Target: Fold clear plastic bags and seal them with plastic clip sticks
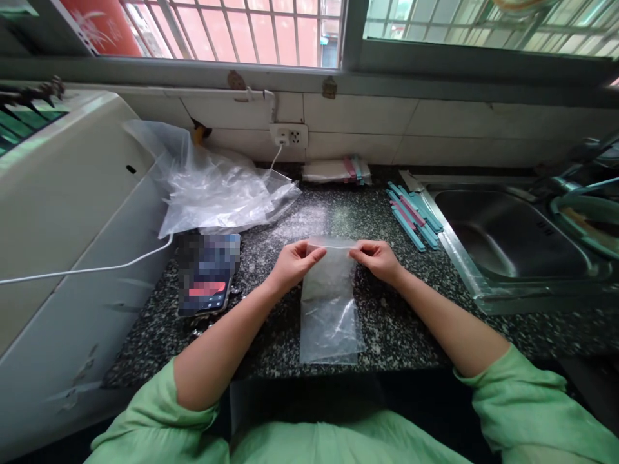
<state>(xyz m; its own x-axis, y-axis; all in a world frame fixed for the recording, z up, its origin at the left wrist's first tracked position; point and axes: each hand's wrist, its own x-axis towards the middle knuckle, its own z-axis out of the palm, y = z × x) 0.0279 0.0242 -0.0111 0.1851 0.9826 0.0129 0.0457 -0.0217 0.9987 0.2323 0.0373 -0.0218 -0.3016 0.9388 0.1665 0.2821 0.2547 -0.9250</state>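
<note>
A clear plastic bag (331, 316) hangs or lies flat over the front of the speckled counter, its far end pinched at both corners. My left hand (296, 263) grips the left corner between thumb and fingers. At the right corner, my right hand (378, 259) closes on the bag in the same way. The bag looks flat, and a pale line crosses it between the two thumbs. To the left of my left hand lies a phone (210, 274) with a lit, partly blurred screen.
A heap of clear plastic bags (217, 190) covers the back left. Blue and pink strips (413, 216) lie beside the steel sink (512, 232). A flat packet (329, 171) with more strips rests by the wall, below a socket (294, 135). A white cable (120, 264) crosses the left.
</note>
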